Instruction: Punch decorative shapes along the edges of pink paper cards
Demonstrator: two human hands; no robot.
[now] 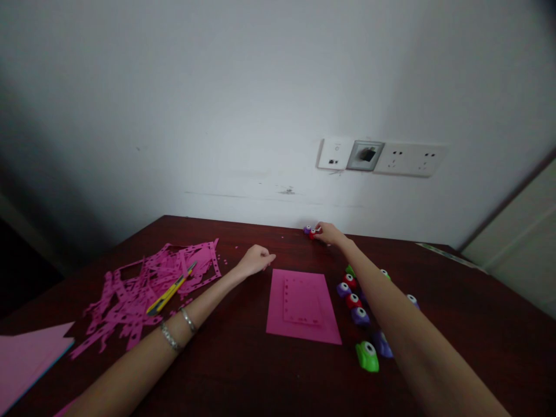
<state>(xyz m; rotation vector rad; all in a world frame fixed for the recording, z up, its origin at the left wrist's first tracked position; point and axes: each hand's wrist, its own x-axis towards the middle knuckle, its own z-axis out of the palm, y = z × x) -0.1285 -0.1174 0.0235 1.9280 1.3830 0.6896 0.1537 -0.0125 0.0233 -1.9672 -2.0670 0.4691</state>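
Note:
At the back of the table near the wall, my right hand (330, 233) has its fingers closed on a small red paper punch (312, 234). A purple paper punch (307, 229) stands right beside it. My left hand (256, 260) rests on the tabletop with curled fingers and the thumb pointing right; I see nothing in it. Just right of it lies a pink sheet (278, 307) with a smaller pink piece (304, 298) on top, which has small punched shapes along its left and bottom edges.
Pink punched scraps (130, 301) are heaped at left, with a yellow utility knife (171, 292) on them. Paper sheets (30, 359) lie at the near left. Several punches stand at right, including a green punch (368, 355), partly behind my right arm. Sockets (410, 159) sit on the wall.

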